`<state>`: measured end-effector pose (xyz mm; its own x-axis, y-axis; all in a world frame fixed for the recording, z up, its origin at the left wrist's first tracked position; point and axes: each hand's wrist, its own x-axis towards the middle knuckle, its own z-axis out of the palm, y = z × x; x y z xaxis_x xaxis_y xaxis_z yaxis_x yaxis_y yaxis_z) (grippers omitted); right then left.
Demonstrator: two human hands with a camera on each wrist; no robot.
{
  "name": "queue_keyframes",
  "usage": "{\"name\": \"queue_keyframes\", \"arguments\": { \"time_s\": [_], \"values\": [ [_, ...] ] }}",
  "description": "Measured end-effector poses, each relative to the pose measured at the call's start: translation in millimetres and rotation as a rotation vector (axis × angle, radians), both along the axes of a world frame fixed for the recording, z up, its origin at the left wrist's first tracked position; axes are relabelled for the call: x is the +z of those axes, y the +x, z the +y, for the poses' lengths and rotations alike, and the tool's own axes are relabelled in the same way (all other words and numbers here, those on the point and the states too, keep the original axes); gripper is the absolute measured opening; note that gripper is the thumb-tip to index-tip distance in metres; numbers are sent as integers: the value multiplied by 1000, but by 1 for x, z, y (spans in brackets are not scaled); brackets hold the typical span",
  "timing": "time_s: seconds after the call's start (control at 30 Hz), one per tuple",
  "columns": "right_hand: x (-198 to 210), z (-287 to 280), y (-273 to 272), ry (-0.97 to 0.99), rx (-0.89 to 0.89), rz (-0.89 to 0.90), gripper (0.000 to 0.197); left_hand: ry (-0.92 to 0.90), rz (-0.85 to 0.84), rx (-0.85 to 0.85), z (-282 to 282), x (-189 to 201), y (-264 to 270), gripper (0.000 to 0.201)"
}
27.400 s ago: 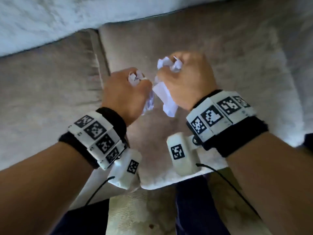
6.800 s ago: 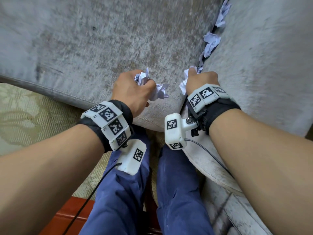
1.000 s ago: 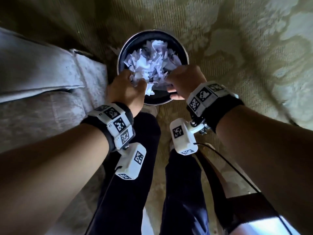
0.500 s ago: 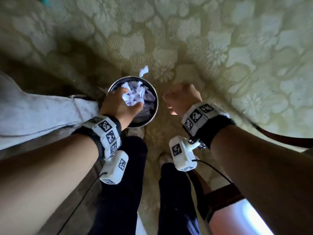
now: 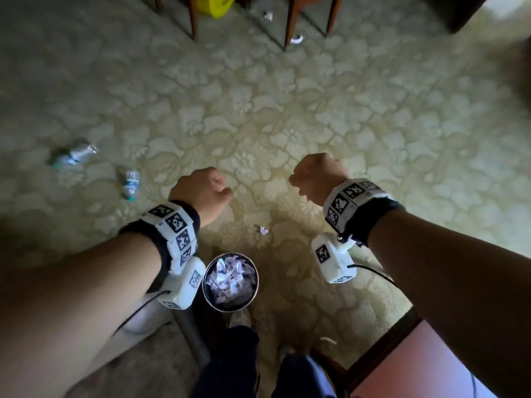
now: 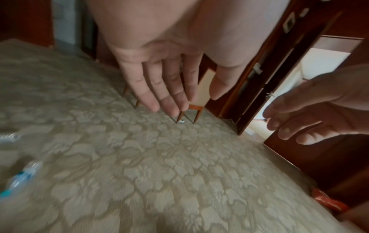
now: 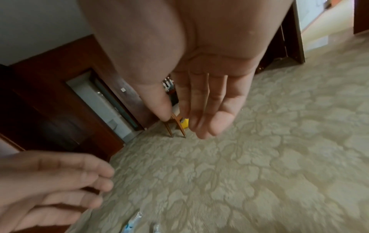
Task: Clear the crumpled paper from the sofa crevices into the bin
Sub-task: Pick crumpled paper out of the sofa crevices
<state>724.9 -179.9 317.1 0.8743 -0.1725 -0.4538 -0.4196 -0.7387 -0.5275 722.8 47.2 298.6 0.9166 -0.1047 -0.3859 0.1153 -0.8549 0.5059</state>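
Observation:
A round metal bin (image 5: 205, 285) stands on the carpet near my feet, filled with crumpled white paper (image 5: 231, 277). One small paper scrap (image 5: 263, 230) lies on the carpet just beyond it. My left hand (image 5: 201, 191) and right hand (image 5: 316, 176) are raised side by side above the carpet, past the bin, both holding nothing. The left wrist view shows my left hand's fingers (image 6: 159, 88) straight and together. My right hand's fingers (image 7: 205, 110) are straight too in the right wrist view. A pale corner of the sofa (image 5: 143, 320) shows under my left arm.
Two plastic bottles (image 5: 130, 183) (image 5: 74, 153) lie on the patterned carpet at left. Wooden chair legs (image 5: 288, 21) and a yellow object (image 5: 215, 4) stand at the far edge. Dark wooden door frames (image 6: 279, 66) line the wall. A reddish tabletop (image 5: 425, 363) is at lower right.
Both hands have left the bin and risen away from it, now empty. The view has swung up across the carpet, so the bin now sits low between my arms.

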Motion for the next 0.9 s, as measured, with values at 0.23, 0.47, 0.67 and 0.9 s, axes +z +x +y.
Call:
{"name": "queue_keyframes", "arguments": {
  "time_s": [0.23,0.47,0.67,0.9],
  "values": [
    [103,-56,14,-172,38,-132,19,-70,-154,-159,-88,108,58,17],
    [202,-187,29,-346,-130,-238,20,-81,-338,-481,-250,216,102,23],
    [264,-315,42,-435,-222,-316,23,-80,-436,-699,-401,280,132,26],
    [306,-506,66,-545,-300,-357,21,-71,-516,-830,-597,328,183,21]
  ]
}}
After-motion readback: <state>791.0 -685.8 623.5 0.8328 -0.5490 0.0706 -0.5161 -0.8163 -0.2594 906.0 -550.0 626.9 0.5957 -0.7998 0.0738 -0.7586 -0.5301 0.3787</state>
